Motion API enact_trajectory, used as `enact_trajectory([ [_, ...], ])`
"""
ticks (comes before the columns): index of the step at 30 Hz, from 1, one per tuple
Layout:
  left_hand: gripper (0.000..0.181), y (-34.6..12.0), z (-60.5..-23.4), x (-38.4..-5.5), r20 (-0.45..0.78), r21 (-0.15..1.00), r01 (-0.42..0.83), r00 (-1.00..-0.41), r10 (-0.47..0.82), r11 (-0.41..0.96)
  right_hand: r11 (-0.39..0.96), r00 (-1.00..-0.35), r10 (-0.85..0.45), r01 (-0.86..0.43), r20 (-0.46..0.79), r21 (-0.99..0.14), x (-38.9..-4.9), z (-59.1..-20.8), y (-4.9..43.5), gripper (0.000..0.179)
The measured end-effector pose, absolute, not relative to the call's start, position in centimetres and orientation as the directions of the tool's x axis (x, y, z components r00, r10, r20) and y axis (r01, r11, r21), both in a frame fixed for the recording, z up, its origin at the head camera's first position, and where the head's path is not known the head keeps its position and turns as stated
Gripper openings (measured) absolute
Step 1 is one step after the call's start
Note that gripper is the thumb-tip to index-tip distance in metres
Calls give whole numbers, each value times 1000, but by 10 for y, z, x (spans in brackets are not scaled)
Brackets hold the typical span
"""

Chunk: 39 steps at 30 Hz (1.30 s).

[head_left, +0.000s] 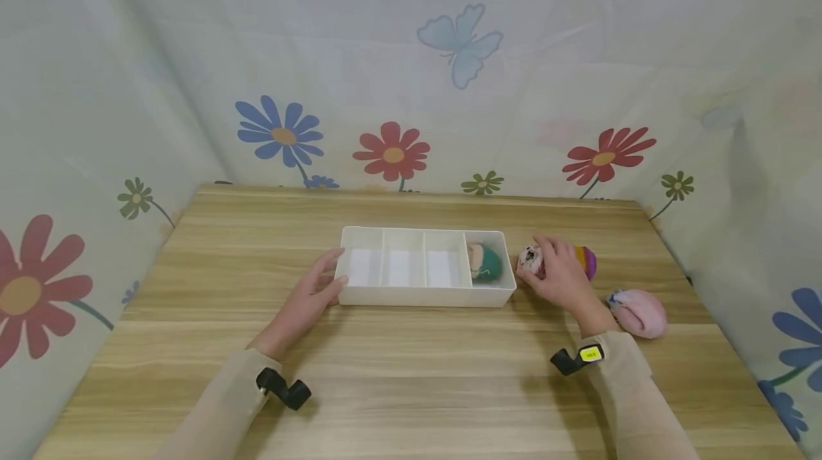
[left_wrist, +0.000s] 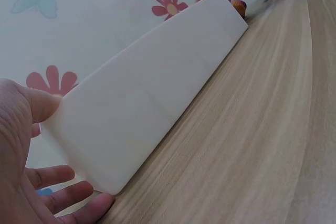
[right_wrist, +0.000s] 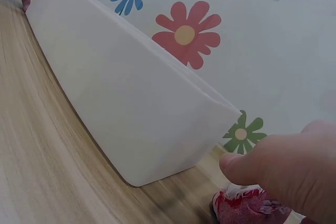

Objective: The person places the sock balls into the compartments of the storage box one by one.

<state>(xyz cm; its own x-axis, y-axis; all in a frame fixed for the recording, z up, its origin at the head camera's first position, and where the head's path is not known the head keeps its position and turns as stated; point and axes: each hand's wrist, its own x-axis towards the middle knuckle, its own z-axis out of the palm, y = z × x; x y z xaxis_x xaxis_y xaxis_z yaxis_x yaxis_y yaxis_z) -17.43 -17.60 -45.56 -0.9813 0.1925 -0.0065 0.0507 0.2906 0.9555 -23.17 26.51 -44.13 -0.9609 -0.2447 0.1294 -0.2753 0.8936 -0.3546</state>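
Tabletop (head_left: 417, 381) bears one white box (head_left: 424, 297), left grip (head_left: 312, 294) relaxed, right grip (head_left: 560, 278) pinching one bundle (head_left: 530, 261).

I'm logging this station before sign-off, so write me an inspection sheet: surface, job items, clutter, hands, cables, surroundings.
Surface: wood-grain table.
Job items: white four-compartment box, green-and-beige fabric bundle in its rightmost compartment; patterned fabric bundle by the box's right end; orange-and-purple fabric, partly hidden; pink fabric bundle farther right.
Clutter: nothing seen.
Hands: left hand touches the box's left end; right hand curls around the patterned fabric bundle.
Cables: nothing seen.
Surroundings: flower-print curtain behind and at both sides.
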Motion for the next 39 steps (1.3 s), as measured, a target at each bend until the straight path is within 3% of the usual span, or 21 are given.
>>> enact_trajectory([
  [8,56,-171,-442,-168,36,954,96,-977,209,286,907,-968,-241,-251,73,-339,-237,-443,269,79],
  [21,53,-169,-443,-166,7,954,62,-982,186,292,910,-963,-260,-267,65,-318,-245,-450,273,81],
  [39,53,-170,-446,-163,23,943,81,-983,180,322,889,-972,-233,-224,28,-400,-244,-451,271,84],
])
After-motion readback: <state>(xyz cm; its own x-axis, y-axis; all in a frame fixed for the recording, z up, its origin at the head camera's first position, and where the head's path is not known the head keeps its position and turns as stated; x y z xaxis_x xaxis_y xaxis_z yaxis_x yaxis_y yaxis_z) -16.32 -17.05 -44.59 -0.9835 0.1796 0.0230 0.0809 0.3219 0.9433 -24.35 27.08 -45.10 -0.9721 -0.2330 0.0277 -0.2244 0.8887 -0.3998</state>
